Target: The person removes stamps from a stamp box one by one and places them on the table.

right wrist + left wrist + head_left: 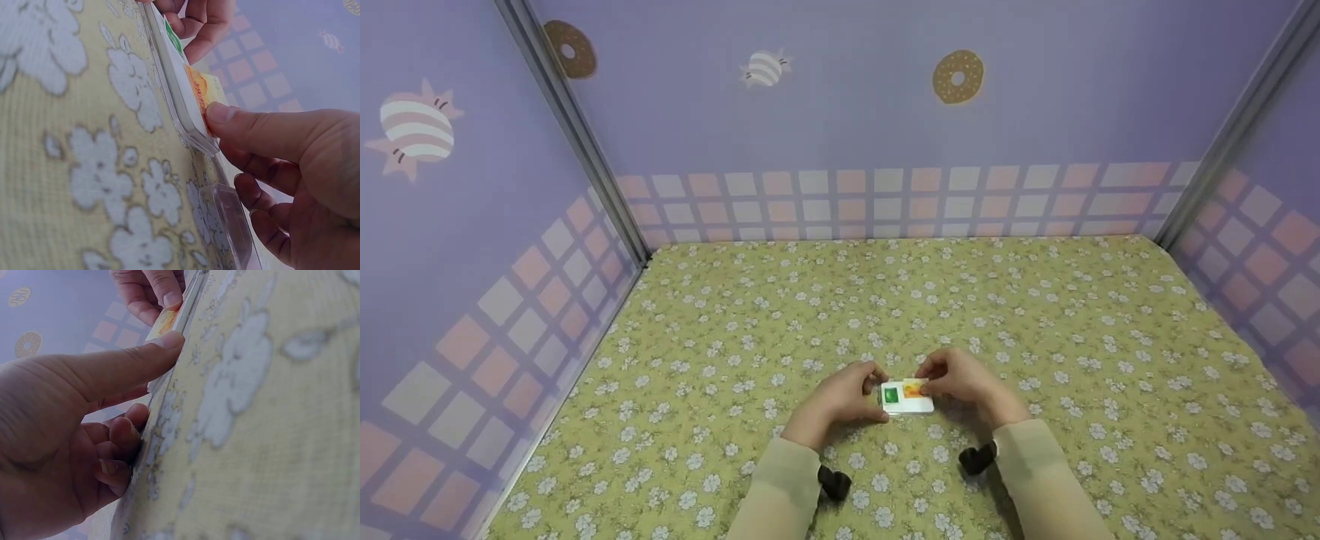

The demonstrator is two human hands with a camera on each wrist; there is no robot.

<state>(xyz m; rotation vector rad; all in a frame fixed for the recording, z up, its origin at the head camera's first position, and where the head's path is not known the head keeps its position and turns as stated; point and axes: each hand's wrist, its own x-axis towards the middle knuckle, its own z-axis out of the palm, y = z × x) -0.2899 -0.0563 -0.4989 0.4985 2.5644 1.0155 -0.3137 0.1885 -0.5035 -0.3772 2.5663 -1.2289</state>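
A small flat white block in a clear plastic case [909,406] lies on the flowered cloth, a green picture [891,395] on its left part. My left hand [844,394] holds the case's left end, thumb on the near side and fingers on the far side. Between thumb and fingers, my right hand [964,375] pinches a small orange-and-yellow card [913,388] at the block's right part. In the right wrist view the card [199,90] stands at the block's top face. Below the right fingers there, a separate clear plastic piece [232,219] rests on the cloth.
The flowered yellow-green cloth [735,337] covers the tabletop. A purple back wall [840,112] with donut and candy prints stands behind it, with side walls left and right. Black wrist mounts [834,484] stick out from the sleeves.
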